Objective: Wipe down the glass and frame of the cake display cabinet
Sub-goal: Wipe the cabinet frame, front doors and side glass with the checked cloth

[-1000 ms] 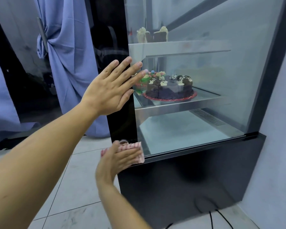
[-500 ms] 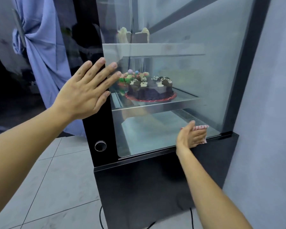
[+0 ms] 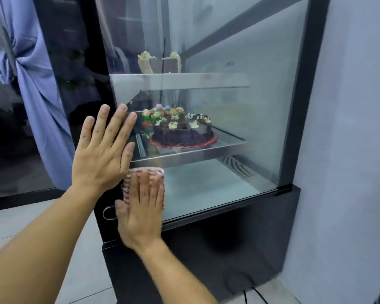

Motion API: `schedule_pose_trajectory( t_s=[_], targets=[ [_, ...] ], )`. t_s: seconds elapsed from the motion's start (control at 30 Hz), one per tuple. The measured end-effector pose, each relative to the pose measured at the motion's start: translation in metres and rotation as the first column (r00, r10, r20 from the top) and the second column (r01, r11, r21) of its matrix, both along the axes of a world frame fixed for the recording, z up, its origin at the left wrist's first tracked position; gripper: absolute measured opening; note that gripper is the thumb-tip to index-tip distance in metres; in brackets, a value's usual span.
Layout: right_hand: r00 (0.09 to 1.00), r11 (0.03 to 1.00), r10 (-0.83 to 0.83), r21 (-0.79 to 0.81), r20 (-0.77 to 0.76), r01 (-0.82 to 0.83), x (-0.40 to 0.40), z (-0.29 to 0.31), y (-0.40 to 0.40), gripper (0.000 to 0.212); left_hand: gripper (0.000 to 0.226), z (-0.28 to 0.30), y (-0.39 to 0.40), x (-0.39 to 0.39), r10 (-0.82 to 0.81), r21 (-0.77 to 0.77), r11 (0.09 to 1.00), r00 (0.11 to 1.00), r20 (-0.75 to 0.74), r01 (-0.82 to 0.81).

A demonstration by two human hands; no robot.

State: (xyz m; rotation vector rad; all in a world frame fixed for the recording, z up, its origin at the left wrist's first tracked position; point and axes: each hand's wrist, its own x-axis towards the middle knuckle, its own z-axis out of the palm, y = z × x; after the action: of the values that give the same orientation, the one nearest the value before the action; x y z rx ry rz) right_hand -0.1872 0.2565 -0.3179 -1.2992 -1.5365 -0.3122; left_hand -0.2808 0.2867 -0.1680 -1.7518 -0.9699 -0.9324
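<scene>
The cake display cabinet has a black frame [image 3: 298,119] and a large side glass pane [image 3: 228,119]. My left hand [image 3: 103,150] lies flat with straight fingers against the cabinet's left corner post. My right hand [image 3: 143,207] presses a red-and-white striped cloth [image 3: 145,172] flat on the lower left of the glass, just below the left hand. Most of the cloth is hidden under the palm. Inside, a chocolate cake [image 3: 182,130] on a red board sits on the middle shelf.
Two cake slices [image 3: 160,62] stand on the upper shelf. A round knob [image 3: 109,212] is on the black corner post. A blue curtain [image 3: 42,102] hangs left. A pale wall [image 3: 355,150] stands close on the right. Cables [image 3: 255,295] run over the tiled floor.
My right hand swept the cloth from the lower left to the lower right of the glass, then back to the left. My left hand stayed flat on the corner post.
</scene>
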Motion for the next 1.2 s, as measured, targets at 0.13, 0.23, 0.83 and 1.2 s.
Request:
schedule_pose_trajectory(
  t_s=[0.13, 0.23, 0.83, 1.2],
  targets=[
    [0.937, 0.945, -0.107, 0.327, 0.332, -0.008, 0.104, 0.014, 0.032, 0.064, 0.061, -0.004, 0.002, 0.001, 0.016, 0.023, 1.000, 1.000, 0.020, -0.016],
    [0.974, 0.961, -0.204, 0.210, 0.100, 0.179, 0.203, -0.002, 0.037, 0.062, 0.060, -0.005, 0.003, 0.000, 0.010, 0.039, 0.999, 1.000, 0.018, -0.011],
    [0.943, 0.936, -0.210, 0.331, 0.258, 0.117, 0.177, 0.078, 0.033, 0.061, 0.063, -0.004, -0.002, 0.010, 0.008, 0.041, 0.999, 0.998, 0.059, -0.010],
    [0.554, 0.907, -0.391, -0.206, -0.735, 0.366, 0.360, 0.042, 0.041, 0.063, 0.063, 0.023, 0.006, 0.090, -0.092, -0.008, 0.996, 0.984, -0.151, 0.092]
  ],
)
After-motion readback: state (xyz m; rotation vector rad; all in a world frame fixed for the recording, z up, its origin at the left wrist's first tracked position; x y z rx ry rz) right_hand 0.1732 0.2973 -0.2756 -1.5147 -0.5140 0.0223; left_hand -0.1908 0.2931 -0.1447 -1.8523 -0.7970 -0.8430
